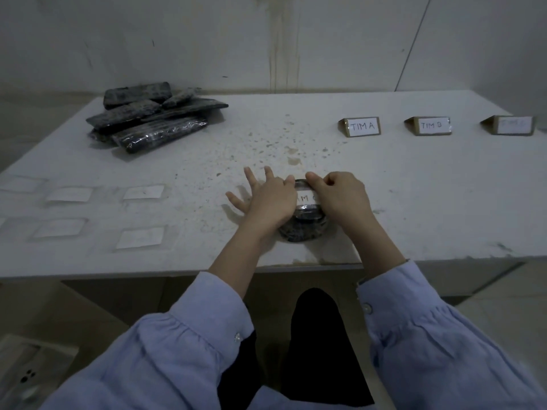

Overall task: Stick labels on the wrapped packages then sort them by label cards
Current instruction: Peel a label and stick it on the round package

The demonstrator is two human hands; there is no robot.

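Black wrapped package (302, 226) on the bench (414, 187).
Left fingers (251, 178) splay wide at its edge; right fingers (313, 176) curl, pinching its white label (305, 197).

Peppered with dark brown specks and tan stains: the off-white flat desk (414, 187). Glossy and flecked with grey glints: the pile of black plastic-wrapped packages (154, 122). Black too, the single rounded wrapped package (302, 229), topped by a white paper label (305, 198) lettered in dark ink. Plain white under clear film: the loose paper slips (143, 192). Brown at the sides, white on the face: the first folded cardboard tent card (361, 126), lettered "TIM A" in black, the second tent card (430, 125) in fainter grey, the third tent card (513, 125) washed out. Pale blue cloth sleeves (207, 306) with small pearly buttons (237, 337). Black trousers (313, 335). Grey-white wall (177, 39), streaked vertically with yellowish brown
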